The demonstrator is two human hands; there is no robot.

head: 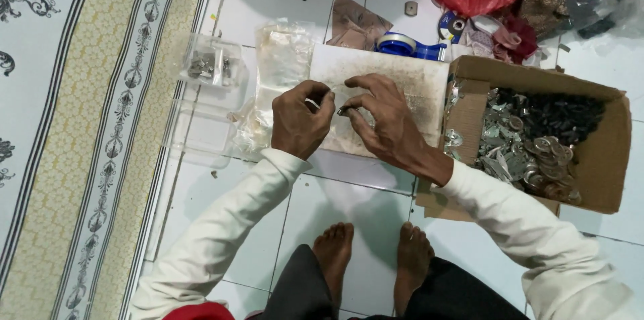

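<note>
Risk of dropping the small metal part (343, 111): tiny, pinched only at the fingertips, easily flicked onto the white tiled floor (349, 206) or lost among clutter. Held above the stained white board (402, 92), left of the cardboard box (604, 159) of metal rings and dark pieces. Right hand (382, 115) with thumb and forefinger pressed together on the part, other fingers loosely curled. Left hand (300, 119) curled nearly closed around something thin and clear; cannot tell exactly what. Clear plastic container (211, 65) lying far left, beside the patterned mat (80, 125).

Home floor workplace: white tiles (349, 206), patterned rug (100, 125), parts-filled carton (604, 159)
</note>
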